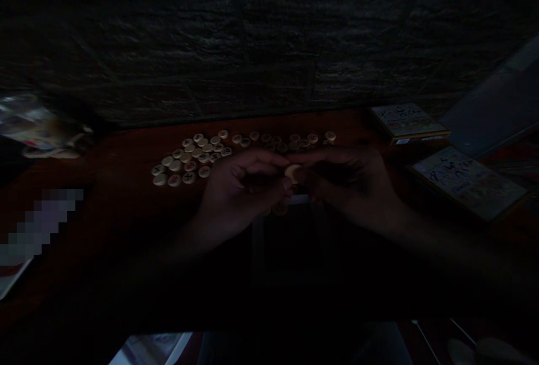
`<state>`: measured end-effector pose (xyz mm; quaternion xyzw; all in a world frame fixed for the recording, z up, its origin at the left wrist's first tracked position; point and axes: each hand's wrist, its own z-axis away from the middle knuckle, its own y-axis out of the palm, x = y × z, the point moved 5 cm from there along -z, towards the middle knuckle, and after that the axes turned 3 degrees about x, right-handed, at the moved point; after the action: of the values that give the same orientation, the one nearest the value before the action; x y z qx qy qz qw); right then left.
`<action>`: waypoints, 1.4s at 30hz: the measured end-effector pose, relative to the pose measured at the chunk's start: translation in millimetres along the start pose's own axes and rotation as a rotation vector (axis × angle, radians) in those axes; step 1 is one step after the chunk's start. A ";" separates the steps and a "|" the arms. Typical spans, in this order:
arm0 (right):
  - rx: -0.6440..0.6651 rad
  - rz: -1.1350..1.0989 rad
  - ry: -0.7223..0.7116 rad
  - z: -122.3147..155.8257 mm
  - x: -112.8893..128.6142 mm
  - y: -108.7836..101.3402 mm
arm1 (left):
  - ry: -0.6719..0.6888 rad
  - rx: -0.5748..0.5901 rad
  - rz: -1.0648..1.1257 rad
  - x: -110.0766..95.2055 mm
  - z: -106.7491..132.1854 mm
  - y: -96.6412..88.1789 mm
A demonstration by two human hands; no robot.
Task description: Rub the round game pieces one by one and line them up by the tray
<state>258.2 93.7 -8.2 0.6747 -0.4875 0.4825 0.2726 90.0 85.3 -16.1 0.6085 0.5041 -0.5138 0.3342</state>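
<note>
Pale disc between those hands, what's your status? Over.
Right hand pinching the pale disc; left hand close beside it, contact unclear. More discs scattered beyond, on the table. Nothing seen blocking the hands, though the picture's very dark.

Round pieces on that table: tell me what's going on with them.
A person's left hand and right hand hold one pale round piece between them. Many more round pieces, some marked with red or dark characters, lie loose on the reddish-brown table, mostly beyond the hands. Two flat boxes lie off to the right.
</note>
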 end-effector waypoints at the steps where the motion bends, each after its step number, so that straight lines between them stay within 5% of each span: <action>1: 0.015 -0.010 -0.006 0.4 -1.2 0.2 | 0.006 -0.002 -0.007 -0.3 -0.3 -0.8; 11: 0.031 -0.134 0.022 -0.3 -11.0 0.0 | 0.125 0.003 -0.102 -5.4 2.8 -0.8; 18: 0.012 -0.285 0.216 -0.8 -14.9 2.8 | 0.144 -0.026 -0.130 -8.7 2.4 0.4; 25: 0.000 -0.304 0.256 -2.0 -16.1 2.2 | 0.081 -0.011 -0.019 -3.5 3.4 3.0; 42: 0.069 -0.229 0.378 -2.3 -19.7 3.0 | 0.101 0.078 -0.158 -2.7 11.5 6.9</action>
<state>253.5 102.3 -25.7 0.6322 -0.3311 0.5827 0.3888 93.3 72.1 -17.1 0.6045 0.5464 -0.5265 0.2426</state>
